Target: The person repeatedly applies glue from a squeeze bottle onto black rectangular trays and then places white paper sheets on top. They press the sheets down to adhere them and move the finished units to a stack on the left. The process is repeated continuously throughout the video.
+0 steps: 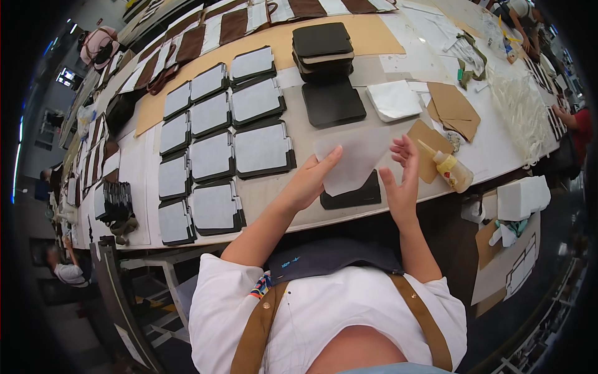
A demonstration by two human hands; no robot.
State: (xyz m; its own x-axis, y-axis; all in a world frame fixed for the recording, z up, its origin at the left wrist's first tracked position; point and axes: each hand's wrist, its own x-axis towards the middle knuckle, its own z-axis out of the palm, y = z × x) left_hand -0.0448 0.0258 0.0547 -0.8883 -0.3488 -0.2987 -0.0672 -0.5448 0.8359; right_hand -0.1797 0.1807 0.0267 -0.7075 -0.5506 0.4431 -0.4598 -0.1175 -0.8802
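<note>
My left hand (pixel 316 181) pinches the left edge of a thin, translucent whitish sheet (pixel 354 159), thumb on top. Beside the sheet's right edge, my right hand (pixel 403 174) is raised with its fingers apart and nothing in it. Under the sheet, near the table's front edge, lies a black panel (pixel 354 198), partly covered from view. Farther back are another black panel (pixel 333 103) and a tall pile of black panels (pixel 322 43). A stack of white sheets (pixel 393 101) sits to their right. On the left, rows of black pieces carry pale grey sheets (pixel 256 149) on top.
Right of my hands, a glue bottle (pixel 455 171) with a yellow band lies on its side by brown card pieces (pixel 453 111). Brown-and-white strips (pixel 224 28) line the table's back. White bundles (pixel 522 198) stand low at the right. Other people work around the tables.
</note>
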